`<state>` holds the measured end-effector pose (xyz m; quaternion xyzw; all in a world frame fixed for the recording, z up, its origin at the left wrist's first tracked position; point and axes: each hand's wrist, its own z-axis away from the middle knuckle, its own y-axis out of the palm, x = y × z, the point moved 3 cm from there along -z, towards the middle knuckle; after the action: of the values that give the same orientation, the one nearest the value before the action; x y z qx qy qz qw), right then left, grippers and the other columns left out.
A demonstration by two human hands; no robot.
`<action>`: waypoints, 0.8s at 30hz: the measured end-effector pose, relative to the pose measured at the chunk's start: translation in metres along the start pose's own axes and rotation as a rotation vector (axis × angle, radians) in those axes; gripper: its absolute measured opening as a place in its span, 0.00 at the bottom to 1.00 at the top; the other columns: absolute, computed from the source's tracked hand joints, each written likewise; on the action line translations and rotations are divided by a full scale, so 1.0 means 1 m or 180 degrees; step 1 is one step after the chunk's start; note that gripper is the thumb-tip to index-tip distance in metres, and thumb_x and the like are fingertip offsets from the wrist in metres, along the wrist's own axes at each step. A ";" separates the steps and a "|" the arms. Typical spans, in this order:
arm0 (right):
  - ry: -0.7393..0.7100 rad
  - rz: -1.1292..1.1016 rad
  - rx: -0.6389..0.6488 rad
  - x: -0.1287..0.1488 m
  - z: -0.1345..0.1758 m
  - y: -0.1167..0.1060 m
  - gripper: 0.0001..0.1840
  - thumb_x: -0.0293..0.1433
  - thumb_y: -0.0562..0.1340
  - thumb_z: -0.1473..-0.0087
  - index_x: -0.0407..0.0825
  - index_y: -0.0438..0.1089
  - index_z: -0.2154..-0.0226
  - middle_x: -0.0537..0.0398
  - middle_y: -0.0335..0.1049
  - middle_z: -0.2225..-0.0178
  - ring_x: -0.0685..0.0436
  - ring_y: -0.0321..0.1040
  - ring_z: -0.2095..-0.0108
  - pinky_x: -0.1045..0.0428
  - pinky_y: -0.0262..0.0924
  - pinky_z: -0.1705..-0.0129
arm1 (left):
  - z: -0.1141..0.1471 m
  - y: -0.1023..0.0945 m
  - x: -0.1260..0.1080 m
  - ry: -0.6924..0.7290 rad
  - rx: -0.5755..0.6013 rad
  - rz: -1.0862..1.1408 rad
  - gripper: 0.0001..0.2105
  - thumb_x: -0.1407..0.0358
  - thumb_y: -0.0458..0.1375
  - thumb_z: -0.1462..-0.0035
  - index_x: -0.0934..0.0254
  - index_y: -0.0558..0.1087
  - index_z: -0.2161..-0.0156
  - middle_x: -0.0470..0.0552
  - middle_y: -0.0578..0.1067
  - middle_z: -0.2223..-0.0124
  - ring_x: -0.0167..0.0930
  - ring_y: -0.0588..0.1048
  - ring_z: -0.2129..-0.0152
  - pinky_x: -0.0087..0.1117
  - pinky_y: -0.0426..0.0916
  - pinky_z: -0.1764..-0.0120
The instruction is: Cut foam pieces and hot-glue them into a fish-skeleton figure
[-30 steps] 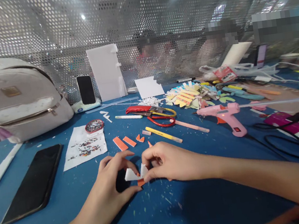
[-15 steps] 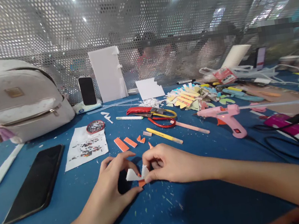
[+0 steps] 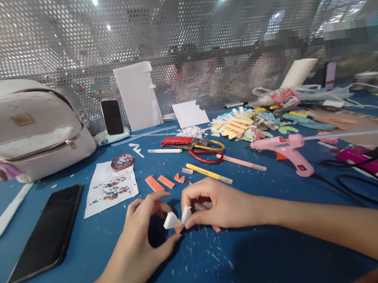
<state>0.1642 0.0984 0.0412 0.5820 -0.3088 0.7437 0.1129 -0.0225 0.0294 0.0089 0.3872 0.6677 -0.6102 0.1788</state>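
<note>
Over the front middle of the table, my right hand pinches a small white V-shaped piece, its two arms pointing up. A little orange piece sits at its base. My left hand curls around the other side, with the thumb tip at the orange piece's lower edge and the fingers behind the white arm. Another orange bit sticks out beneath my right hand. Just beyond lie two orange strips and small orange scraps.
Red-handled scissors, a yellow pen and a pile of paper scraps lie beyond my hands. A pink glue gun with its cable is at right. A phone, bead-strewn paper and a white backpack are left.
The white piece has tilted and shifted slightly right between my fingers. An orange bit now shows below my right hand. The view has moved slightly.
</note>
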 end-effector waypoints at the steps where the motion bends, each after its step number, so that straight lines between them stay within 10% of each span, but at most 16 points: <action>1: -0.0131 0.0086 -0.0024 0.001 0.000 0.000 0.15 0.41 0.72 0.48 0.46 0.74 0.70 0.67 0.61 0.81 0.56 0.60 0.86 0.58 0.54 0.83 | 0.000 0.000 0.000 0.0008 -0.0003 -0.0012 0.26 0.69 0.59 0.43 0.47 0.57 0.42 0.41 0.77 0.57 0.38 0.70 0.51 0.44 0.58 0.45; 24: 0.0144 -0.0140 -0.0225 -0.002 0.001 -0.002 0.16 0.42 0.72 0.49 0.47 0.72 0.68 0.68 0.62 0.83 0.54 0.62 0.88 0.59 0.53 0.86 | 0.004 -0.002 -0.003 0.0359 -0.0182 -0.0597 0.30 0.68 0.58 0.41 0.46 0.54 0.38 0.47 0.75 0.48 0.43 0.69 0.48 0.46 0.62 0.47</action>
<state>0.1667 0.0995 0.0397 0.5673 -0.3194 0.7427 0.1566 -0.0232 0.0244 0.0116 0.3515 0.7270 -0.5823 0.0941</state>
